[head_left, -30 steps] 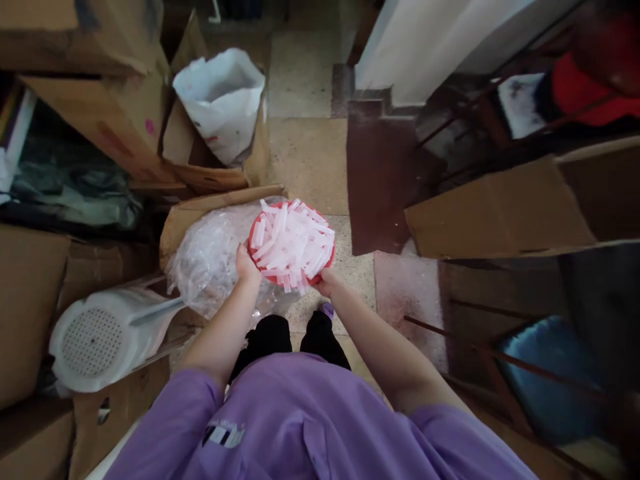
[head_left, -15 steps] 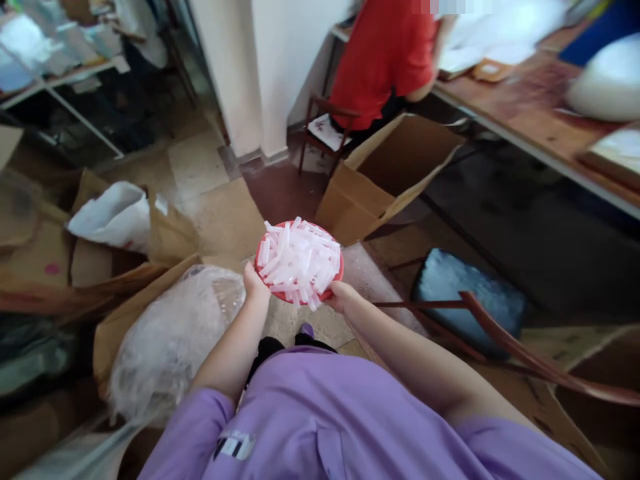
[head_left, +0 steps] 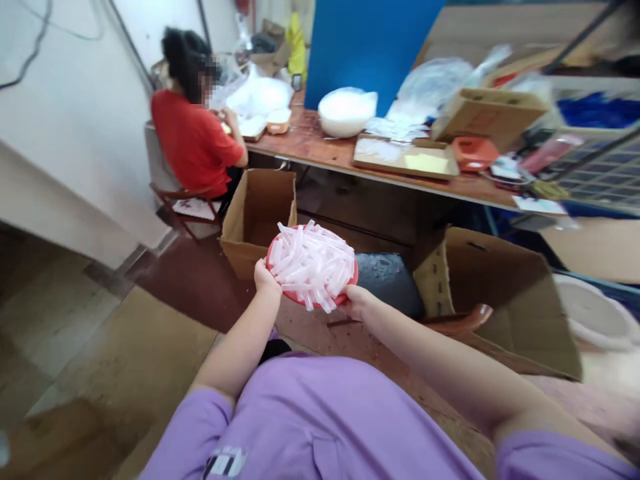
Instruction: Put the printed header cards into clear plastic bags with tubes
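Observation:
A shallow red bowl (head_left: 356,275) is held out in front of my body, heaped with many short translucent whitish plastic tubes (head_left: 314,261). My left hand (head_left: 267,277) grips its left rim, while my right hand (head_left: 354,301) grips the lower right rim. Both hands are closed on the bowl, with the fingers partly hidden beneath it. Several tubes stick out over the near edge.
A person in a red shirt (head_left: 193,143) sits at a long worktable (head_left: 320,150) ahead. Open cardboard boxes stand below it, one box (head_left: 233,243) near the person and a larger box (head_left: 510,300) at right. Between them is a chair with a black seat (head_left: 387,283).
My view has swung to the right, bringing the worktable and the large right-hand box into sight. The bowl stays in both hands and has turned along with me.

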### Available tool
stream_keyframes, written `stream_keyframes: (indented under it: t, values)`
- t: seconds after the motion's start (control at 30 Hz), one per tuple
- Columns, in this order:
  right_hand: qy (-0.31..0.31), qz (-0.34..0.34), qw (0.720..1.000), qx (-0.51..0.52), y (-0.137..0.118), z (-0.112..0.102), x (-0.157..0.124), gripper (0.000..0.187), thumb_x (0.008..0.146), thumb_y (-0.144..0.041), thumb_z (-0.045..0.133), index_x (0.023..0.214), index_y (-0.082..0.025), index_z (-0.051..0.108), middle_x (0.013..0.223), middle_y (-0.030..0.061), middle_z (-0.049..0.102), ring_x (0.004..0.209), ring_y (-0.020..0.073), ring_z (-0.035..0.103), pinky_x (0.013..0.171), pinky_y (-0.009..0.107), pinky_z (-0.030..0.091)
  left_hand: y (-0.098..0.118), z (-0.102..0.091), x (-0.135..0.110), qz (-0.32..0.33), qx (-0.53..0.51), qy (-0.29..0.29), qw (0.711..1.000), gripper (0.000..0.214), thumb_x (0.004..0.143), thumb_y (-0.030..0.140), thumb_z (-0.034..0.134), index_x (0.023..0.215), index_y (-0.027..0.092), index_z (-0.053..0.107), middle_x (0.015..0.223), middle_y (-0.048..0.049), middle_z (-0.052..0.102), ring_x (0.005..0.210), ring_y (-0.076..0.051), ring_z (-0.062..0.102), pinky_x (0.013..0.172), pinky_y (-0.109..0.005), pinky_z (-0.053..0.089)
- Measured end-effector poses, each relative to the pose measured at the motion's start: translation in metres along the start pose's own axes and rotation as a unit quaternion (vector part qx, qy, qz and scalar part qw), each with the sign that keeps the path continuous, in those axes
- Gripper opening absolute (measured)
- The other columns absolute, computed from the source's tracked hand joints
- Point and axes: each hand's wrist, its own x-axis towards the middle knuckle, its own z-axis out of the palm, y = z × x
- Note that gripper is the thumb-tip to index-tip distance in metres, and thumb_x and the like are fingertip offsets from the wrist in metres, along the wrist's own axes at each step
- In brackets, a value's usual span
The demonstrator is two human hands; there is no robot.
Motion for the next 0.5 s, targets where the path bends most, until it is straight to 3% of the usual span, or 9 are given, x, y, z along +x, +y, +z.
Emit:
stream_keyframes:
  t: [0.13,0.23,0.37,0.5]
  values:
    - [0.052,0.006,0.996,0.066,-0.077,-0.008,0.026,0.026,0.091,-0.034,0.055,0.107,-0.014,0.058,0.1,0.0046,0.062,0.081,0.0131,0.062,0.07,0.031,0.054,-0.008,0.1,0.055,-0.053,0.043,-0.046,0.997,0.026,0.083,0.024,0.042,0.059,0.018,0.049,0.052,0.003,0.05,0.049,-0.012,0.053,0.057,-0.026,0.046]
    - [0.074,-0.005,0.991,0.111,-0.132,-0.023,0.047,0.025,0.091,-0.035,0.054,0.104,-0.014,0.059,0.096,0.0037,0.063,0.077,0.0119,0.062,0.068,0.029,0.054,-0.026,0.171,0.091,-0.085,0.078,-0.073,0.991,0.026,0.089,0.033,0.048,0.071,0.015,0.055,0.062,0.0028,0.053,0.053,-0.01,0.052,0.056,-0.025,0.046]
    - [0.107,-0.02,0.983,0.149,-0.201,-0.056,0.079,0.026,0.091,-0.034,0.054,0.106,-0.014,0.059,0.097,0.004,0.063,0.079,0.0124,0.062,0.068,0.03,0.054,-0.063,0.26,0.133,-0.115,0.109,-0.107,0.981,0.03,0.09,0.04,0.052,0.101,0.013,0.059,0.091,-0.0035,0.061,0.073,-0.012,0.059,0.065,-0.029,0.051]
    - [0.143,-0.031,0.976,0.162,-0.267,-0.091,0.112,0.026,0.091,-0.033,0.055,0.11,-0.015,0.058,0.104,0.0053,0.062,0.084,0.0138,0.062,0.072,0.031,0.055,-0.107,0.343,0.169,-0.14,0.117,-0.13,0.975,0.034,0.09,0.037,0.054,0.114,0.014,0.056,0.108,-0.0073,0.06,0.09,-0.017,0.061,0.075,-0.036,0.053]
